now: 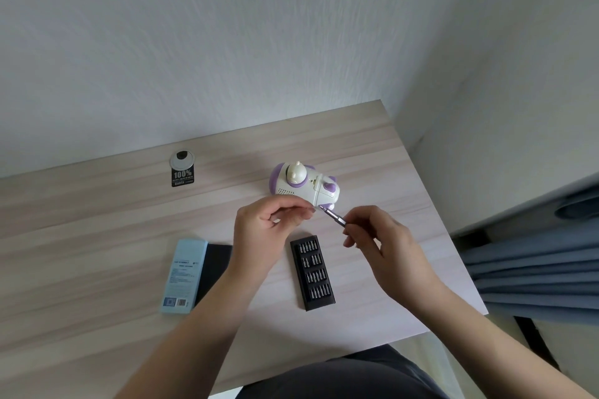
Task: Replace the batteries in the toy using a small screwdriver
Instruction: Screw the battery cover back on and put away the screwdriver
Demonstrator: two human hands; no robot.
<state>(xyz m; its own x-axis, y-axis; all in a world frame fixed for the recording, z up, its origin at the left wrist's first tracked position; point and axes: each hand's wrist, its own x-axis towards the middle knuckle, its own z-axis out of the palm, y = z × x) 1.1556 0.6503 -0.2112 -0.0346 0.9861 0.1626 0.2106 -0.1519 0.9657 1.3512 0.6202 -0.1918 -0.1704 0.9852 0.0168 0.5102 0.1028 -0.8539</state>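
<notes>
White-and-purple toy lies on its side on wooden desk, underside facing the person. Right hand grips small screwdriver, tip aimed at toy; left hand pinches near the tip, probably seating a bit. Open black bit case holds rows of bits w/ gaps.

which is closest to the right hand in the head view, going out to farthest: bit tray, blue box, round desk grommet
From the right hand:
1. Bit tray, just to its left, near the wrist.
2. Blue box, farther left, beyond the left forearm.
3. Round desk grommet, far left at the desk's back edge.
</notes>
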